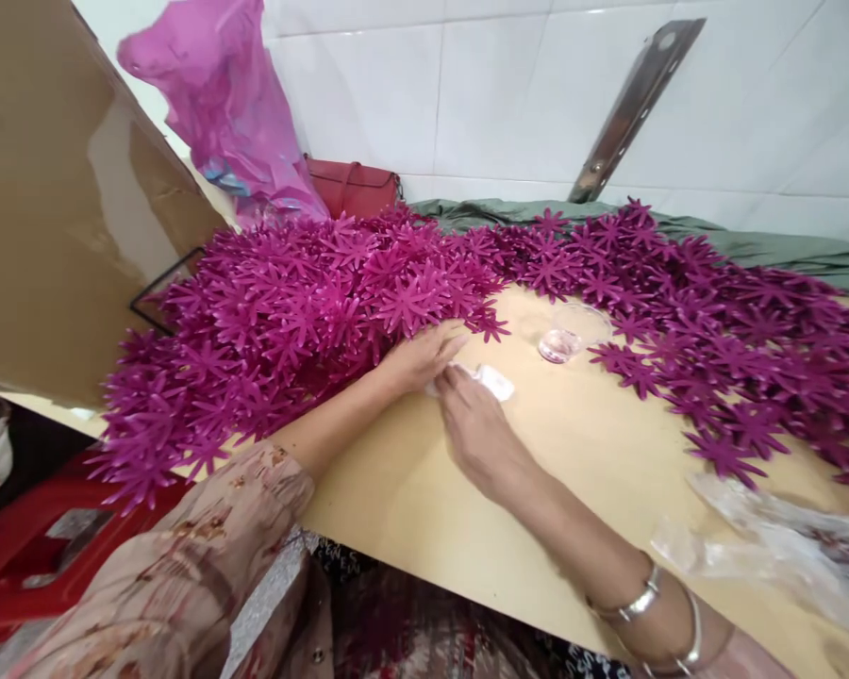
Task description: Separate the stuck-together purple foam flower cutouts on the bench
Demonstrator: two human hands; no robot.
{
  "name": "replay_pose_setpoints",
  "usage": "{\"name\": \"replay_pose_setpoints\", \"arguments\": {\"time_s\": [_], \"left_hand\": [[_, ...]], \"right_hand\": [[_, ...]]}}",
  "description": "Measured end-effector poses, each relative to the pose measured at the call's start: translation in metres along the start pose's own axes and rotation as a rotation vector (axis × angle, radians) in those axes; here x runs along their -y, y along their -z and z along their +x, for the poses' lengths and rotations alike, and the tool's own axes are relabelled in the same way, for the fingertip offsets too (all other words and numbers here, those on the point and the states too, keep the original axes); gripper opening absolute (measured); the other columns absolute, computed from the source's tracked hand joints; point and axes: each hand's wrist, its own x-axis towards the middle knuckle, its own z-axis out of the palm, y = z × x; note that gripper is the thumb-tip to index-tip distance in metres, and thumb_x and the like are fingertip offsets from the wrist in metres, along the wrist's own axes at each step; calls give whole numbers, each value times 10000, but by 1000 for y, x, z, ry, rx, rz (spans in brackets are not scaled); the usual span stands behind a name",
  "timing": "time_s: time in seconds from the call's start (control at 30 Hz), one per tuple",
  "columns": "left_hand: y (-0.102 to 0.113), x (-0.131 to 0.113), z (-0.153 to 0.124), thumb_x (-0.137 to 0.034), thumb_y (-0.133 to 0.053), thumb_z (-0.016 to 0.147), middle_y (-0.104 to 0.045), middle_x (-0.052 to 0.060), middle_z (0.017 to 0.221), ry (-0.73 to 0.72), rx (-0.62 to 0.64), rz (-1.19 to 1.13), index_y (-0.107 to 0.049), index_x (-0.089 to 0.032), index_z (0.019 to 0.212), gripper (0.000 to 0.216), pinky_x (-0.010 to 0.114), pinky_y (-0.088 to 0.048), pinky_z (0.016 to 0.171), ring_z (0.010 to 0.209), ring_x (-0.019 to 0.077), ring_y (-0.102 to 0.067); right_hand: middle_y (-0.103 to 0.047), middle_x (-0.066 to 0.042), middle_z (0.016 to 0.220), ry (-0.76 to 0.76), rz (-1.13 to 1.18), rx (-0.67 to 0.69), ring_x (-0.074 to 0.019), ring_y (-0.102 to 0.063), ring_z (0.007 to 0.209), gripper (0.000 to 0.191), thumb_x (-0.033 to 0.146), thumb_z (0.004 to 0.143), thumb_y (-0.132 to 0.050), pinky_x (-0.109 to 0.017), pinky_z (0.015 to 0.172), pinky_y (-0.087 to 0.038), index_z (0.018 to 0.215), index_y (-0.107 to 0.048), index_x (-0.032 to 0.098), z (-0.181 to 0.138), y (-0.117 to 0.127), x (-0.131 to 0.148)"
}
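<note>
Both my hands come together over the middle of the table, at a crumpled white piece (495,382) that looks like tissue. My right hand (477,429) is closed on it, fingers bent and pressed together. Beside it, my left hand (424,358) is closed too, with a bit of the white piece showing under its edge; its fingertips are partly hidden. A big pile of magenta star-shaped artificial flowers (290,302) lies right behind my left hand. To the right of the hands stands a small clear round dish (559,346) with its clear lid (590,323) behind it.
More magenta flowers (736,358) spread along the right side. Clear plastic wrapping (785,538) lies at the front right. A cardboard box (57,207) stands at left, a pink plastic bag (226,104) and red purse (354,187) at the back, a red stool (35,547) below.
</note>
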Motion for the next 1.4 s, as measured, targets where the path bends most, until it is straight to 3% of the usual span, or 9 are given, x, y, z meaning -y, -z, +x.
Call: {"name": "replay_pose_setpoints", "arguments": {"time_s": [0.37,0.63,0.73,0.83,0.97,1.03,1.23,1.33,1.4], "left_hand": [[4,-9,-13,-396,-407,1055,-673,143,1385,-35,6,48,-488,-159,1473,487,392,-501,1102,1209,267,-684],[9,-28,-17,-326,-400,1003,-530,169,1562,-126,148,76,-506,-76,1467,538,377,-341,1263,1472,263,-488],[18,-43,-20,-303,-370,1011,-491,184,1593,-102,238,110,-499,-45,1473,544,387,-297,1285,1510,262,-439],[31,-57,-22,-274,-355,1018,-503,179,1584,-96,283,121,-490,-59,1481,528,401,-338,1259,1482,257,-475],[44,-71,-21,-249,-369,1020,-658,150,1424,-132,361,116,-614,-124,1348,428,413,-463,1149,1325,261,-625],[44,-79,-19,-233,-394,1010,-731,126,1304,-160,396,130,-665,-153,1274,386,420,-501,1097,1236,266,-682],[6,-93,-18,-214,-411,1013,-756,97,1260,-335,259,-128,-692,-164,1252,372,390,-502,1095,1195,229,-700],[-20,-87,-15,-296,-462,1034,-772,83,1225,-365,232,-454,-730,-176,1177,325,335,-546,1017,1119,196,-724],[-32,-83,-14,-329,-517,1021,-792,74,1131,-325,157,-570,-747,-168,1106,293,314,-570,933,1023,195,-741]], "right_hand": [[-348,-237,1667,-283,-234,-102,-387,-301,1570,676,484,1052,-386,-613,1259,-309,1568,-406,46,-55,33,-50],[-455,-270,1593,-484,-268,-190,-363,-447,1499,613,83,938,-334,-577,1239,-377,1534,-444,-11,-93,78,-82],[-472,-214,1601,-488,-228,-257,-344,-478,1480,639,64,944,-323,-598,1232,-393,1577,-412,62,-104,73,-59],[-458,-150,1626,-326,-143,-225,-319,-439,1511,710,18,931,-356,-600,1234,-410,1628,-337,154,-111,44,-10],[-347,-232,1666,-159,-120,-18,-376,-314,1567,648,-21,930,-357,-607,1231,-405,1574,-395,32,-93,5,46],[-404,-261,1628,-123,-98,37,-400,-317,1559,573,2,950,-363,-625,1236,-378,1515,-460,-15,-74,2,57],[-549,-238,1500,12,24,65,-354,-473,1439,620,19,874,-490,-570,1185,-422,1493,-474,55,-49,50,68],[-753,-153,1075,15,12,110,-289,-693,1025,297,53,909,-503,-480,966,-538,1122,-702,112,-54,90,79],[-756,-60,880,-60,82,127,-204,-690,821,249,95,972,-489,-379,856,-523,890,-711,173,-52,121,78]]}}
